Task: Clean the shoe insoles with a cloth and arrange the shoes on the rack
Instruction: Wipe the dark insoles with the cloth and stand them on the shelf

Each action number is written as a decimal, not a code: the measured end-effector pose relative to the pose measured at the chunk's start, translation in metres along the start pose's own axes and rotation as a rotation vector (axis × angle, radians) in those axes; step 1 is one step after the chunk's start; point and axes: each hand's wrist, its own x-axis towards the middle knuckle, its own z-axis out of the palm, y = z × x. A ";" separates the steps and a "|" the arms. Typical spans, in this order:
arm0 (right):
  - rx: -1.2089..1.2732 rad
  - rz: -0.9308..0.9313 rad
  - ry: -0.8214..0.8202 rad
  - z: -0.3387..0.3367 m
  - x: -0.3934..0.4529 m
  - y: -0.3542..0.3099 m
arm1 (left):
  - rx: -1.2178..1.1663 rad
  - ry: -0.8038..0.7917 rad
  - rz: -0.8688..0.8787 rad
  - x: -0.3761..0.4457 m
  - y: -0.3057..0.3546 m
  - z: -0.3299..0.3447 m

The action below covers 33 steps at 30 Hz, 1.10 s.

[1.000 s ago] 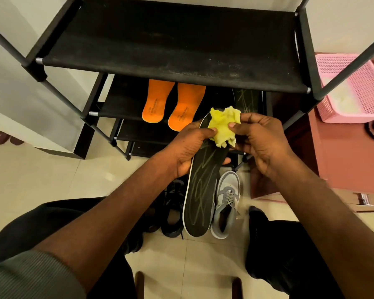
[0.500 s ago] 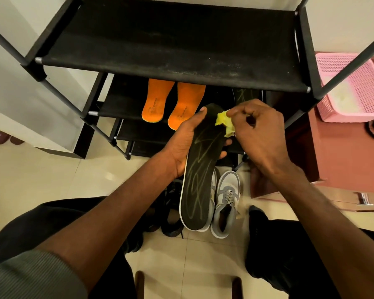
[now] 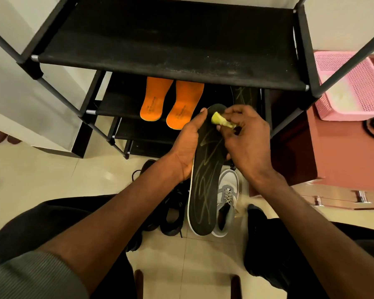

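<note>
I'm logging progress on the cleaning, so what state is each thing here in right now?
Black insole with yellow scribble pattern: held up by left hand.
Crumpled yellow cloth: pinched by right hand at the insole's toe end.
Two orange insoles: lying on the black rack's middle shelf.
Grey lace-up sneaker: on floor, insole out.

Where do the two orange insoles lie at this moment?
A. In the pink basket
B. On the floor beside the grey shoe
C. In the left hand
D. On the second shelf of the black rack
D: the orange insoles lie side by side on the second shelf of the rack, under the top shelf.
</note>
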 end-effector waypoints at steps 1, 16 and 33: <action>-0.050 -0.068 -0.021 0.001 -0.001 -0.001 | -0.011 0.010 0.006 0.000 0.000 -0.001; -0.088 -0.181 -0.058 0.001 -0.008 -0.011 | -0.024 -0.045 -0.014 0.000 -0.001 -0.007; -0.154 -0.125 0.044 -0.012 0.007 0.001 | 0.041 -0.138 -0.102 -0.007 0.000 -0.011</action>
